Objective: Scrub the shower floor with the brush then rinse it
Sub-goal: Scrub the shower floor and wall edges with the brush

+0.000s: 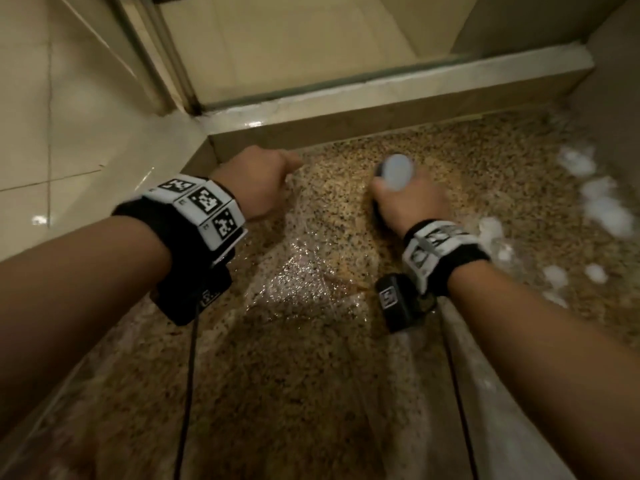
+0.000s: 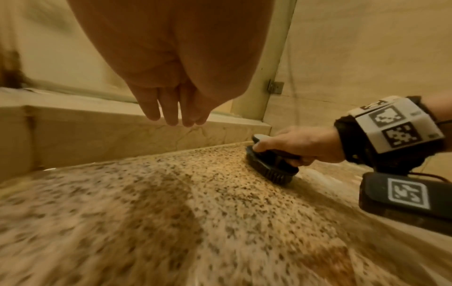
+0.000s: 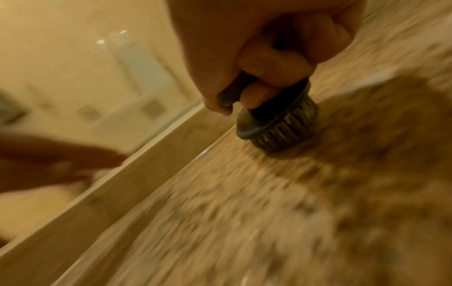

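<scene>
One brush [image 2: 272,164] clenched in right hand [image 1: 408,199], bristles pressed flat on shower floor [image 1: 311,358] for scrubbing; left hand [image 2: 171,108] held clear, fingers relaxed, empty.

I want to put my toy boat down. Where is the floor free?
Free: the wet speckled floor between the two wrists, and the near stretch below them. Crowded: by the curb, where the right hand scrubs with the brush; foam sits along the right side.
</scene>
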A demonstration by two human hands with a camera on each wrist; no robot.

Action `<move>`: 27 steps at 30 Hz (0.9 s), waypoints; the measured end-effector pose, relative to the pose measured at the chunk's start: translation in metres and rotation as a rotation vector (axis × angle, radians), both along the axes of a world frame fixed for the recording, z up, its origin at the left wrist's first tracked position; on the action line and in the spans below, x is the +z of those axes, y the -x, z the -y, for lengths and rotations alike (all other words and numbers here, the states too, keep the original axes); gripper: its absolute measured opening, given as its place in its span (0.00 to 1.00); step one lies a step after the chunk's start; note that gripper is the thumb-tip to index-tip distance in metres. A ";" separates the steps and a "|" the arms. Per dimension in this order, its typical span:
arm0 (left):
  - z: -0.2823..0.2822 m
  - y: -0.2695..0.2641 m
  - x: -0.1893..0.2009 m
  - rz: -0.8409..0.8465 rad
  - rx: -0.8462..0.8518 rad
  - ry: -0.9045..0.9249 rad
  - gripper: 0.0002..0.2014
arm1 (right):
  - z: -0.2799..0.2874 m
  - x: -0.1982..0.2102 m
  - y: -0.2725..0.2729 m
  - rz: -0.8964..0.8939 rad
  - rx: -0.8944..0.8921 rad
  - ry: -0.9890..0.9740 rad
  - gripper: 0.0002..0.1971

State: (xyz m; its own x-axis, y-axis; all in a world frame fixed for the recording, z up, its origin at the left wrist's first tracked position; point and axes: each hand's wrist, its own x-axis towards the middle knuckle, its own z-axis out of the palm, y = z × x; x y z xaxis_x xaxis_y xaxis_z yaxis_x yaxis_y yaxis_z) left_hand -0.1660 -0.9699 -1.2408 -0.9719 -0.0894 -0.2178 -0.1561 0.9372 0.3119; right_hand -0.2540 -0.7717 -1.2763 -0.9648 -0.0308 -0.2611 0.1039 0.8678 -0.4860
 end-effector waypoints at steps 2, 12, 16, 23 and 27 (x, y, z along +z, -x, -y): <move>0.004 -0.017 -0.001 -0.033 0.010 -0.016 0.19 | 0.039 0.004 -0.043 0.029 0.240 0.024 0.27; 0.006 -0.048 -0.007 0.034 -0.117 -0.010 0.25 | 0.054 -0.014 -0.059 0.115 0.290 0.064 0.24; 0.001 -0.043 -0.004 0.045 -0.109 0.036 0.27 | 0.006 -0.009 -0.022 0.081 0.087 -0.171 0.37; -0.027 -0.062 -0.012 0.052 -0.135 0.034 0.17 | 0.002 -0.007 -0.145 0.153 0.673 -0.117 0.33; -0.035 -0.072 -0.007 0.118 -0.176 0.056 0.20 | -0.025 -0.008 -0.088 0.075 0.468 -0.194 0.31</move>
State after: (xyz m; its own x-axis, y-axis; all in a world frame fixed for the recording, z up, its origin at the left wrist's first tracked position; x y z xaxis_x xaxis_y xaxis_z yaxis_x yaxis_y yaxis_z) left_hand -0.0943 -0.9352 -1.2476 -0.9415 0.0646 -0.3307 -0.0205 0.9686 0.2477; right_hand -0.1658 -0.7462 -1.2838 -0.8377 -0.3993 -0.3726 -0.2893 0.9031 -0.3174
